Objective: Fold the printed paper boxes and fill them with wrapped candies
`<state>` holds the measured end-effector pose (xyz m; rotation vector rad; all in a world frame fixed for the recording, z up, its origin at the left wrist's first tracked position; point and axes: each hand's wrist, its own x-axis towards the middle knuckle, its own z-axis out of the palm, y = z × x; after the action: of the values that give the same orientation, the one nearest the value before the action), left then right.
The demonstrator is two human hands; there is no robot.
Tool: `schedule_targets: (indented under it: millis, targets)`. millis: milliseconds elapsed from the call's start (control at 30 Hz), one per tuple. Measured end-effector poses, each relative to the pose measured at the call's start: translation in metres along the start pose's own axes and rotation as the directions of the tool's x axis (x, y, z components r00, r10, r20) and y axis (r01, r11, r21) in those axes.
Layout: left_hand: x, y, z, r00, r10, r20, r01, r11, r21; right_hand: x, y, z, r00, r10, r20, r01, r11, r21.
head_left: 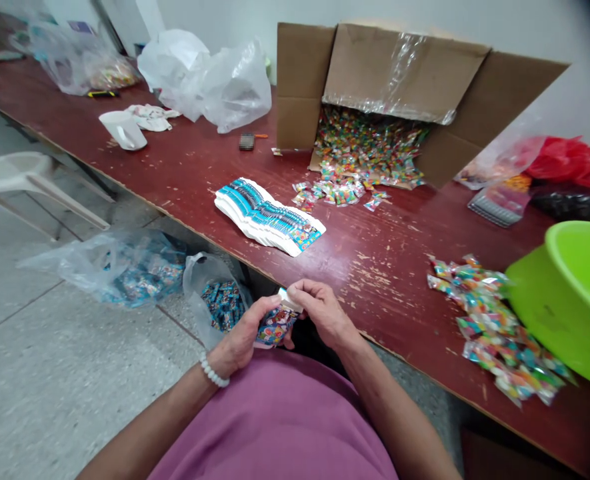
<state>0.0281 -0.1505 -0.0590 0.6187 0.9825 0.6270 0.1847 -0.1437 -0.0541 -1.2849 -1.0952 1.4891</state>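
My left hand [249, 333] is closed around a small blue printed packet [276, 327] with a white top edge, held just above my lap. The fingers of my right hand [321, 305] pinch the packet's white top from the other side. Beyond my hands, a fanned stack of blue and white flat packets [269, 217] lies on the dark red table [375, 267]. Small wrapped colourful candies [342, 190] are scattered just behind that stack. Below my left hand, an open plastic bag [222, 300] holds blue packets.
An open cardboard box [407, 70] full of wrapped candies lies tipped on the table. At the right, a green basin [539, 280] stands beside a candy pile [505, 333]. A white mug [123, 130], clear plastic bags [237, 83] and a plastic stool [15, 170] are at the left.
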Motion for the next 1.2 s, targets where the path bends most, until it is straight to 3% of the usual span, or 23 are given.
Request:
schedule_targets:
  millis: [333, 567, 633, 800, 1033, 1100, 1200]
  targets:
    - [0.000, -0.002, -0.005, 0.998, 0.043, 0.053, -0.048, 0.994, 0.102, 0.001, -0.001, -0.006, 0.996, -0.012, 0.093, 0.011, 1.000, 0.017]
    - [-0.002, -0.002, -0.012, 0.969, 0.106, 0.223, -0.141, 0.979, 0.147, 0.021, -0.004, -0.018, 0.927, 0.183, 0.327, -0.233, 0.965, 0.119]
    - [-0.002, -0.002, -0.013, 0.969, 0.113, 0.220, -0.145, 0.980, 0.136, 0.020, -0.005, -0.019, 0.930, 0.147, 0.336, -0.201, 0.971, 0.131]
    - [0.001, -0.001, -0.012, 0.992, 0.088, 0.092, -0.090, 0.996, 0.022, 0.003, -0.003, -0.020, 0.966, 0.001, 0.257, -0.055, 0.977, 0.205]
    - [0.001, 0.000, -0.008, 0.984, 0.105, 0.143, -0.098, 0.994, -0.054, -0.005, 0.006, -0.018, 0.961, -0.011, 0.278, -0.076, 0.951, 0.301]
    - [0.000, 0.000, -0.007, 0.987, 0.105, 0.124, -0.099, 0.994, -0.052, -0.005, 0.006, -0.016, 0.961, -0.027, 0.274, -0.052, 0.960, 0.275]
    - [0.000, -0.002, -0.007, 0.993, 0.092, 0.071, -0.089, 0.995, -0.046, -0.007, 0.003, -0.011, 0.966, -0.114, 0.232, 0.089, 0.989, 0.118]
